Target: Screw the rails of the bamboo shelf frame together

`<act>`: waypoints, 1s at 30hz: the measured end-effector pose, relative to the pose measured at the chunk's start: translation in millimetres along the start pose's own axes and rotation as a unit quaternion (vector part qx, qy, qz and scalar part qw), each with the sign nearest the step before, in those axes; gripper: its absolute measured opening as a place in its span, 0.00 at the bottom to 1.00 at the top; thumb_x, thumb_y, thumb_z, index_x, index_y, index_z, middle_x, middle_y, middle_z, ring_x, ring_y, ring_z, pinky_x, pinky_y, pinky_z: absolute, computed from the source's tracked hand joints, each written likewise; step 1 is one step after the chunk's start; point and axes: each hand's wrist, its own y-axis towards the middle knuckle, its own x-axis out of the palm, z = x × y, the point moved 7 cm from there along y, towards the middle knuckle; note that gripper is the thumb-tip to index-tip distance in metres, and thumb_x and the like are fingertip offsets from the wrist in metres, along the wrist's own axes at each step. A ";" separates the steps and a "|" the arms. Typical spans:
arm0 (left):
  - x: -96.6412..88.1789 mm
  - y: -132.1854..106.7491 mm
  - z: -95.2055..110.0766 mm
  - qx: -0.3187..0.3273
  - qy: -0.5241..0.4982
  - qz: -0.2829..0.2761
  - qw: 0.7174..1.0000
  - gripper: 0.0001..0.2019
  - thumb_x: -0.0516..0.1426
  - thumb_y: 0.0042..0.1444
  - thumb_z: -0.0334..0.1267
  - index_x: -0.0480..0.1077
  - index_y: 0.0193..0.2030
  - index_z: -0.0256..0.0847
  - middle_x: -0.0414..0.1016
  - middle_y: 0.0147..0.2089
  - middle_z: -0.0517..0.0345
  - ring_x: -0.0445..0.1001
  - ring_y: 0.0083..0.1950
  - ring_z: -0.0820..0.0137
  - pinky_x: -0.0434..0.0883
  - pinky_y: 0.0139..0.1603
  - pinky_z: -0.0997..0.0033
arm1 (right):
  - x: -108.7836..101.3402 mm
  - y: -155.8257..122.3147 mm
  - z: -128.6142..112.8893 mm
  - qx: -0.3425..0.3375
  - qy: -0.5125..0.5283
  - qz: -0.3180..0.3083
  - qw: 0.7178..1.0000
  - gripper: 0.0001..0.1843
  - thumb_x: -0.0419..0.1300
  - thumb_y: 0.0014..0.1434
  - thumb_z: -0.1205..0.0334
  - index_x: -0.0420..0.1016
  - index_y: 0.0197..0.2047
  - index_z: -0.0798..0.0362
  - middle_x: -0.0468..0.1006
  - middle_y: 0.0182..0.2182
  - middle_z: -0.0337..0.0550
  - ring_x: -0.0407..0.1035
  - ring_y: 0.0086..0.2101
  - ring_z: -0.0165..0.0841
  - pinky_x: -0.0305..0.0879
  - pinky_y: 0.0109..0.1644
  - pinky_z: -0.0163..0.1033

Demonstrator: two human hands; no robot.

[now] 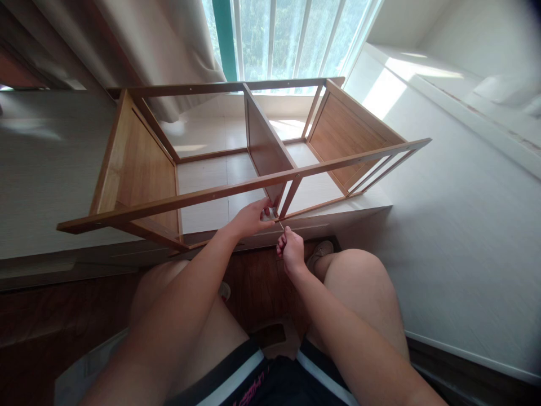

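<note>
A bamboo shelf frame [236,189] lies on its side on a white window ledge [51,186], with two end panels and a middle divider [264,144]. My left hand [252,217] reaches to the lower front joint of the divider, fingers curled on the wood there. My right hand [289,249] is a closed fist just below that joint, gripping a thin tool whose tip [280,224] points up at the joint. The tool is too small to name.
A barred window [291,36] and a pale curtain [169,45] stand behind the frame. A white wall [456,225] runs along the right. My bare knees [359,282] sit over a dark wooden floor [42,321] below the ledge.
</note>
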 end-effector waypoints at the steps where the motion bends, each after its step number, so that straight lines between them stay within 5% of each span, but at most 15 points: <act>1: 0.0 -0.1 0.1 0.001 0.001 0.001 1.000 0.18 0.58 0.47 0.44 0.64 0.45 0.43 0.72 0.37 0.60 0.66 0.32 0.72 0.63 0.33 0.71 | 2.5 -0.1 3.6 0.031 0.041 -0.013 0.999 0.23 0.53 0.58 0.44 0.53 0.21 0.50 0.57 0.15 0.31 0.54 0.14 0.25 0.43 0.17 0.33; 7: -0.6 -0.7 0.5 0.001 0.001 0.002 1.000 0.17 0.59 0.48 0.44 0.64 0.45 0.42 0.71 0.37 0.60 0.67 0.33 0.72 0.63 0.33 0.71 | 18.9 -9.0 9.1 0.176 0.230 -0.091 0.953 0.22 0.51 0.61 0.52 0.48 0.21 0.51 0.55 0.16 0.31 0.51 0.15 0.25 0.44 0.17 0.32; 13: -1.0 -0.8 -0.1 -0.005 -0.006 0.005 1.000 0.17 0.59 0.48 0.43 0.65 0.45 0.42 0.72 0.37 0.60 0.67 0.33 0.72 0.63 0.32 0.72 | 25.1 -17.0 6.1 0.224 0.303 -0.096 0.921 0.21 0.49 0.62 0.57 0.45 0.21 0.51 0.51 0.16 0.31 0.48 0.16 0.25 0.43 0.18 0.31; 30: 0.4 0.2 -1.6 -0.003 0.009 0.003 1.000 0.18 0.59 0.47 0.44 0.64 0.45 0.43 0.72 0.37 0.60 0.67 0.32 0.72 0.63 0.32 0.71 | 15.1 -10.5 7.0 0.138 0.192 -0.038 0.971 0.21 0.53 0.60 0.50 0.50 0.22 0.51 0.55 0.16 0.30 0.49 0.15 0.24 0.41 0.17 0.31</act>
